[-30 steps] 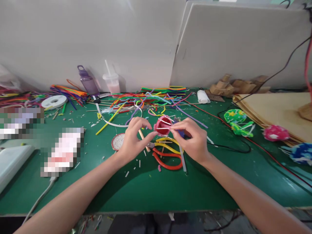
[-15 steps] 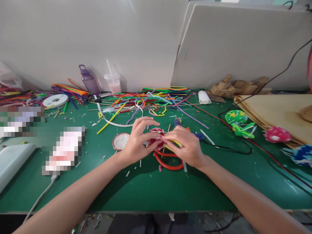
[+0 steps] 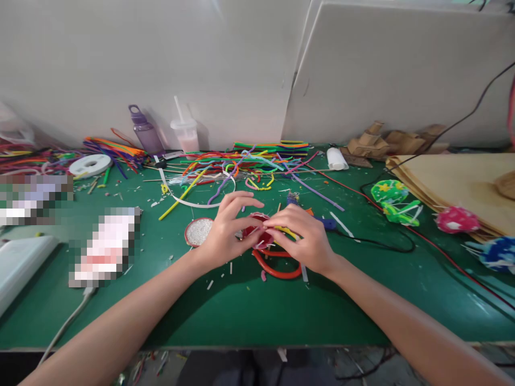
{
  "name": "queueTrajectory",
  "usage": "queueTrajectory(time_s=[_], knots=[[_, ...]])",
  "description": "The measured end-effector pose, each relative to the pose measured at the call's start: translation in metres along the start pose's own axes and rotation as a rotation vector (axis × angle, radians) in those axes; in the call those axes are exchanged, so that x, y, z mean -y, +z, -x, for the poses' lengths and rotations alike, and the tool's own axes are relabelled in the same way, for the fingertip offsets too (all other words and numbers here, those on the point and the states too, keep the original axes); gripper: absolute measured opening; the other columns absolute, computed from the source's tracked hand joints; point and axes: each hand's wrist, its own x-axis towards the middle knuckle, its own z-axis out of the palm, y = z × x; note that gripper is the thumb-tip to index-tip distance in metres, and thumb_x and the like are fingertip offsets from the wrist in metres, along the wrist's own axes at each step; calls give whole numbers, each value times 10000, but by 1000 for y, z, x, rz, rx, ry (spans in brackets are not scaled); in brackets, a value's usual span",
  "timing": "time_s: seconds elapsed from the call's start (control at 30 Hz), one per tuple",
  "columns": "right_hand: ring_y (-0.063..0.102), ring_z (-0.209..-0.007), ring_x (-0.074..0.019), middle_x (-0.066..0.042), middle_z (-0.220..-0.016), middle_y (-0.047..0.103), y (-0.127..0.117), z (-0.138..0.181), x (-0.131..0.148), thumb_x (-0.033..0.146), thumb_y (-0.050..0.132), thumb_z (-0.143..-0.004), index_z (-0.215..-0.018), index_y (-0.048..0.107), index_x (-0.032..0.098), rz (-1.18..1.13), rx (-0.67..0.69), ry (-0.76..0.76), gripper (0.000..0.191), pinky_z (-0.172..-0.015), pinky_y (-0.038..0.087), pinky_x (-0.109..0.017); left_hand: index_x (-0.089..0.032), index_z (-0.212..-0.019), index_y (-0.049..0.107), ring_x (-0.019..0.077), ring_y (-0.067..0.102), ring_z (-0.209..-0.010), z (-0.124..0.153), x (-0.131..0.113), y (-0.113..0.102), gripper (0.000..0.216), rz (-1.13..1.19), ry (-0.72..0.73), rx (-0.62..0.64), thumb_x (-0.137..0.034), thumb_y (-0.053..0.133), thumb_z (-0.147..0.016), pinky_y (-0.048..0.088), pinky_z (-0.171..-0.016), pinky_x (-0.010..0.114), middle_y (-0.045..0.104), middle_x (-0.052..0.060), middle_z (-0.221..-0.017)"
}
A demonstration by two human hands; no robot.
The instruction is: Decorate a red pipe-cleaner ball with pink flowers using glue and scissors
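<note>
- Left hand (image 3: pixel 231 230): thumb and forefinger closed on the left side of a small, round, hollow pink-and-red piece (image 3: pixel 250 231), the other fingers raised and apart
- Right hand (image 3: pixel 300 230): fingertips drawn together, pinching the same piece at its right edge; the exact spot gripped is too small to make out
- That piece sits between the two hands over the middle of the green desk (image 3: pixel 306 321), partly covered by fingers, white strips showing at its rim
- Taking it as the centre of the dial, with 12 away from the person, a tool with one red and one yellow looped handle (image 3: pixel 281 275) lies near at 5 o'clock, partly hidden
- At 9 o'clock, just beside the left hand, a shallow red-rimmed dish of clear beads (image 3: pixel 197 231)
- At 3 o'clock, a blue tool with a black cable (image 3: pixel 328 223)
- At 12 o'clock, a heap of multicoloured fuzzy craft stems (image 3: pixel 241 166)
- At 11 o'clock, a clear plastic cup with a straw and a pink drink (image 3: pixel 187 138); left of it, a purple translucent bottle (image 3: pixel 148 136)
- At 10 o'clock, well apart, a flat white ring-shaped spool (image 3: pixel 78 167)
- Farther out at 3 o'clock, a pink-and-white ball-like piece (image 3: pixel 457 221)
</note>
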Motion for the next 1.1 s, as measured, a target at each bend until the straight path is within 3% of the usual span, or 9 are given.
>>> queueTrajectory(time_s=[0.37, 0.53, 0.63, 0.8, 0.97, 1.1], knots=[[616, -788, -175, -38, -837, 692, -1, -3, 5, 119, 595, -864, -908, 630, 210, -16, 6, 0, 107, -738, 502, -356, -212, -806, 688, 254, 507, -1177, 0, 1, -1, 17, 14, 9, 18, -225, 692, -796, 461, -964, 488, 638, 72, -1106], [568, -665, -144, -27, -849, 660, -19, -6, -4, 193, 596, -870, -1005, 633, 224, 87, -152, 219, 143, -574, 462, -293, -235, -851, 704, 241, 503, -1179, -5, 13, -15, 51, -2, -111, -50, -240, 678, -808, 488, -926, 459, 614, 57, -1168], [556, -623, -140, -30, -854, 662, -27, -5, -15, 219, 564, -887, -962, 644, 222, 137, -238, 310, 109, -523, 436, -286, -245, -884, 711, 237, 526, -1157, -8, 24, -28, 85, 5, -151, -104, -251, 646, -829, 507, -901, 453, 608, 55, -1193], [628, -742, -184, -45, -847, 682, -28, -4, -25, 208, 525, -901, -875, 647, 220, 232, -221, 261, 126, -641, 502, -330, -269, -834, 734, 260, 509, -1169, -17, 40, -45, 61, -128, -72, -23, -281, 683, -804, 439, -992, 525, 651, 46, -1116], [648, -798, -204, -55, -831, 685, -34, -6, -29, 204, 516, -902, -870, 650, 215, 294, -217, 222, 138, -731, 522, -360, -251, -767, 725, 236, 528, -1116, -19, 50, -49, 37, -167, -70, -6, -286, 717, -779, 461, -960, 502, 656, 40, -1073], [649, -847, -226, -72, -889, 692, -59, -5, -50, 274, 551, -882, -880, 676, 200, 361, -50, 309, 145, -779, 524, -395, -218, -766, 716, 236, 532, -1107, -5, 56, -38, 38, -194, -117, -71, -229, 698, -797, 474, -946, 491, 670, 58, -1016]])
